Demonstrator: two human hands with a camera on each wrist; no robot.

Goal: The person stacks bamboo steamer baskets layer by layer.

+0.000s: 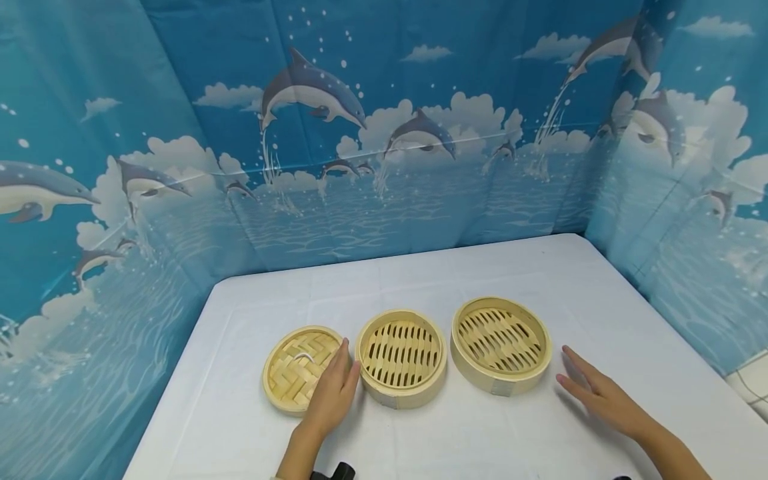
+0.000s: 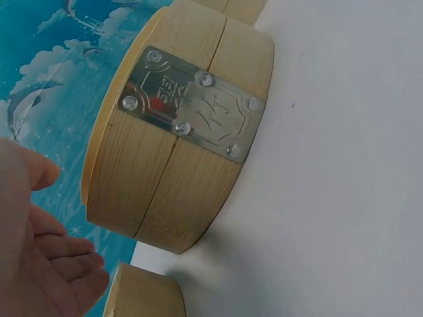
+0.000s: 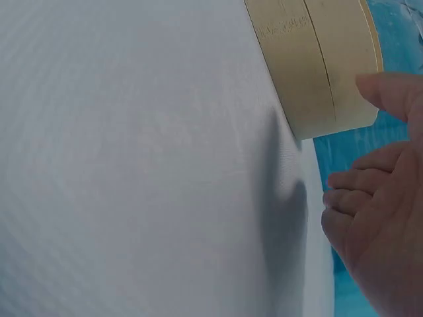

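Two round bamboo steamer baskets with slatted bottoms, a middle one (image 1: pixel 403 353) and a right one (image 1: pixel 501 337), stand side by side on a white table. Left of them lies a woven bamboo steamer lid (image 1: pixel 291 383) with a small white loop on top. My left hand (image 1: pixel 332 393) hovers between the lid and the middle basket, fingers extended and holding nothing, partly covering the lid. A metal plate (image 2: pixel 192 105) is riveted to the basket wall in the left wrist view. To the right of the right basket, my right hand (image 1: pixel 603 400) reaches with fingers spread, apart from its wall (image 3: pixel 310 66).
White cloth (image 1: pixel 456 440) covers the table. Behind it and at both sides hangs a blue curtain (image 1: pixel 360 220) printed with dolphins and clouds. A small black object (image 1: pixel 343 471) shows at the bottom edge beside the left forearm.
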